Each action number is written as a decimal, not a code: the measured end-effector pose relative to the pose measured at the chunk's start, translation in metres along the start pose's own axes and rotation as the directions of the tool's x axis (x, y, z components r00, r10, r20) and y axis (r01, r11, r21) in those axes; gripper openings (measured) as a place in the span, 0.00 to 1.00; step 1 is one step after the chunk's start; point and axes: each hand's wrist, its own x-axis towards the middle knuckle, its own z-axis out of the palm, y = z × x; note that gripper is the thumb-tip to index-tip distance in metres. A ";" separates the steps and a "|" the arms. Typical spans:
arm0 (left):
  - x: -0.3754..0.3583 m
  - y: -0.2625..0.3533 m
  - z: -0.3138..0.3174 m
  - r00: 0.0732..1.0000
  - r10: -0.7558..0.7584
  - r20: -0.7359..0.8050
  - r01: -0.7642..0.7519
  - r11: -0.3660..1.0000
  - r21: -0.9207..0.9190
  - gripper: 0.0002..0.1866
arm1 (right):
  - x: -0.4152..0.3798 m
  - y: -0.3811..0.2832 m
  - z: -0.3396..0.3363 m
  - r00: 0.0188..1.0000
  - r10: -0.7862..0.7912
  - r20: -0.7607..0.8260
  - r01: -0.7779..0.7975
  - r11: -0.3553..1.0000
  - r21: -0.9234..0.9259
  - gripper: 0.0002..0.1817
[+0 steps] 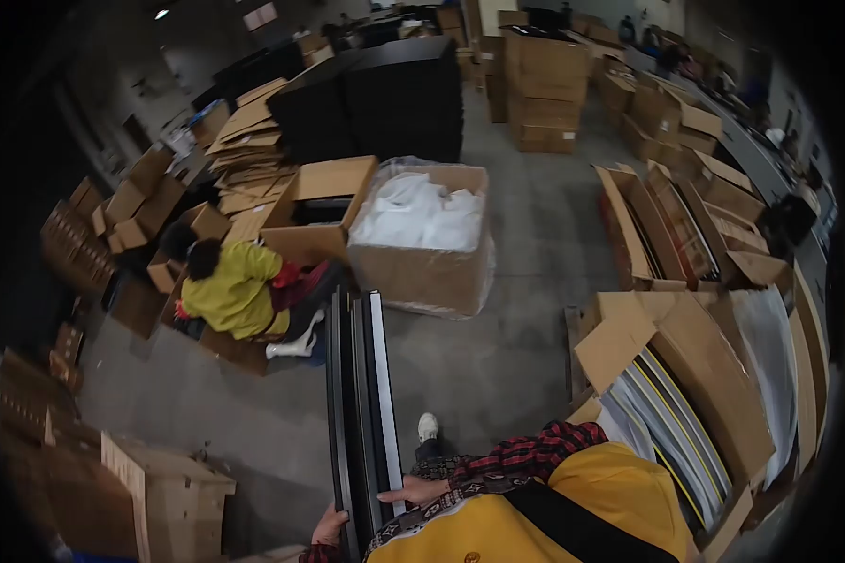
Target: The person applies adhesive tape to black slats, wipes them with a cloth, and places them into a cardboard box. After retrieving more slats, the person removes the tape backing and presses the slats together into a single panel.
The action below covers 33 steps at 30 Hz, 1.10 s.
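Note:
Several long dark strips (355,403) and one pale strip (383,394) stand out lengthwise in front of my body, bundled side by side. My left hand (330,525) is closed around the left edge of the bundle near its lower end. On the opposite side, my right hand (413,492) grips the bundle by the pale strip, its fingers partly wrapped over the dark strips. The bottom end of the bundle runs out of view.
A co-worker in a yellow top (239,286) bends over boxes at the left. A large carton with white wrapping (418,211) stands ahead. An open carton of long strips (676,422) is at my right. Dark stacks (404,103) rise behind.

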 end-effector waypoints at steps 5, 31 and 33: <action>0.171 0.079 0.002 0.982 -0.140 0.129 0.099 0.956 0.277 0.41 | -0.007 -0.079 -0.092 0.966 -0.125 -0.225 0.208 0.896 0.394 0.22; 0.799 0.190 0.663 0.163 -0.900 0.405 0.090 0.422 0.902 0.43 | -0.191 -0.183 -0.672 0.070 -0.037 -0.997 0.964 0.261 0.058 0.26; 0.832 0.194 0.702 0.152 -0.901 0.406 0.067 0.420 0.905 0.43 | -0.212 -0.189 -0.722 0.101 -0.032 -0.994 0.914 0.397 0.080 0.26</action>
